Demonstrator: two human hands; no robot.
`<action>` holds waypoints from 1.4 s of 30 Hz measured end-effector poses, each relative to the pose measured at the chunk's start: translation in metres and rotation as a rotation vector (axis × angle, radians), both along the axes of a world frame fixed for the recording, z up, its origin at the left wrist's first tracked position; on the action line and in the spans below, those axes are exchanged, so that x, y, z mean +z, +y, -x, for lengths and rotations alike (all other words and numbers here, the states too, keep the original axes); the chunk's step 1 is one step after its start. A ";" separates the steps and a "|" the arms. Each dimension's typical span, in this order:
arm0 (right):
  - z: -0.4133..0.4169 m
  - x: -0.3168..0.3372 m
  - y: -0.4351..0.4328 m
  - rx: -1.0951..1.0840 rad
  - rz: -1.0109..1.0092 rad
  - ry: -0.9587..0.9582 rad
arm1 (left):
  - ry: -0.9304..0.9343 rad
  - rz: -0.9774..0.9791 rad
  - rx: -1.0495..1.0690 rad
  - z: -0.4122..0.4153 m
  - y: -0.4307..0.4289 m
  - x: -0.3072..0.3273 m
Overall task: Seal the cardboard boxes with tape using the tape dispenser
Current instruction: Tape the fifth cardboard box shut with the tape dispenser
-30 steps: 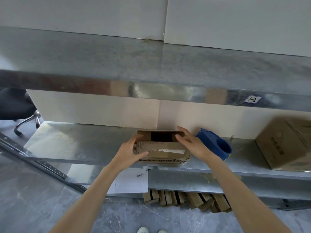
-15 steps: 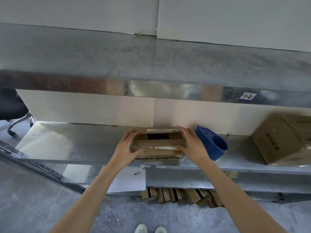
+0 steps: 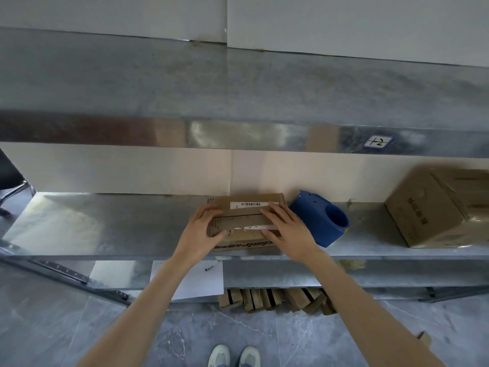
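A small brown cardboard box (image 3: 244,207) sits on the metal shelf (image 3: 105,226), its two top flaps folded down with a seam between them. My left hand (image 3: 202,229) grips the box's left end, fingers on top and thumb on the front face. My right hand (image 3: 287,229) lies with straight fingers pressing the flaps down on the right side. Just right of the box stands the blue tape dispenser (image 3: 321,223), untouched.
A larger cardboard box (image 3: 434,207) stands at the shelf's right end. An upper shelf (image 3: 238,107) overhangs the work area. Below lie a sheet of paper (image 3: 198,282) with a pen and several flattened cardboard boxes (image 3: 275,300). A chair base shows at far left.
The box's top was open a second ago, showing a dark gap. The flaps have since been folded shut, and both hands have moved onto the top of the box.
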State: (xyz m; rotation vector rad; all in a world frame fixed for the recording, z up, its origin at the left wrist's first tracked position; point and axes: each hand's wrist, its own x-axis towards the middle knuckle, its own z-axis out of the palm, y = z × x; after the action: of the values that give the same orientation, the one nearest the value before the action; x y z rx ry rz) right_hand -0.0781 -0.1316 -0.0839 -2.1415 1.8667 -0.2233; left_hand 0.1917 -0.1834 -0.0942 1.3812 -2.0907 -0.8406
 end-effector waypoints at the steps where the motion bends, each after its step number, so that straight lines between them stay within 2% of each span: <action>1: 0.001 0.002 0.000 0.001 -0.012 0.000 | -0.008 0.000 -0.002 0.000 -0.001 -0.001; 4: 0.004 0.012 0.001 -0.040 0.007 -0.064 | -0.001 -0.007 0.004 0.002 -0.002 -0.002; 7: 0.024 0.011 -0.001 -0.228 0.154 -0.098 | 0.010 -0.002 0.014 0.002 -0.001 -0.002; 10: 0.049 0.010 -0.004 -0.355 0.182 -0.014 | 0.023 0.002 0.036 0.003 0.000 -0.004; 14: 0.069 0.007 -0.001 -0.521 0.041 0.165 | 0.046 0.020 0.058 0.006 0.000 -0.007; 17: 0.082 0.000 -0.002 -0.469 -0.119 0.174 | 0.057 0.024 0.059 0.007 0.001 -0.008; 19: 0.091 -0.003 -0.006 -0.432 -0.197 0.056 | 0.056 0.018 0.059 0.007 0.001 -0.008; 21: 0.098 -0.001 -0.009 -0.394 -0.237 -0.042 | 0.051 0.020 0.056 0.007 0.001 -0.008; 30: 0.124 0.008 -0.026 -0.315 -0.413 -0.262 | 0.037 0.027 0.042 0.006 0.001 -0.005; 38: 0.124 -0.003 -0.026 -0.313 -0.322 -0.297 | 0.040 0.017 0.031 0.006 0.001 -0.003; 42: 0.121 0.004 -0.020 -0.269 -0.228 -0.461 | 0.053 0.019 0.020 0.005 0.001 -0.004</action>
State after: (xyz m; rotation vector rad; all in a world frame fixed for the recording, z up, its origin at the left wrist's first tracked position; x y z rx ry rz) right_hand -0.1992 -0.1517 -0.0795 -1.5277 1.7925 -0.4894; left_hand 0.1872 -0.1820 -0.0980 1.3526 -2.0365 -0.8379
